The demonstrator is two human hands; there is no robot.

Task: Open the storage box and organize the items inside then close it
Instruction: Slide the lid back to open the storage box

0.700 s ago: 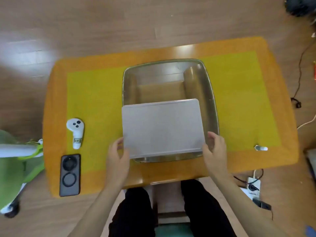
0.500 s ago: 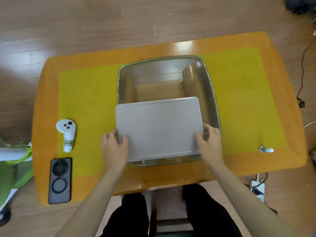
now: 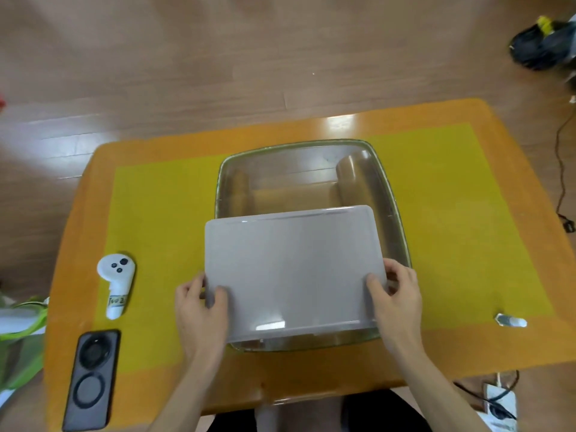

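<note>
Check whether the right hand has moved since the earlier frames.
Yes. The right hand has slid away from the person along the lid's right edge, farther from the storage box's near rim.

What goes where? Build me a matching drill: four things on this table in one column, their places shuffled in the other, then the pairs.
Things
1. lid
2. white controller
3. phone
4. storage box

Places
A. near-left corner of the table
B. middle of the yellow mat, its far half uncovered
C. held at both sides by the left hand and right hand
D. left edge of the mat, just beyond the phone

Pairs: 1-C, 2-D, 3-A, 4-B
</note>
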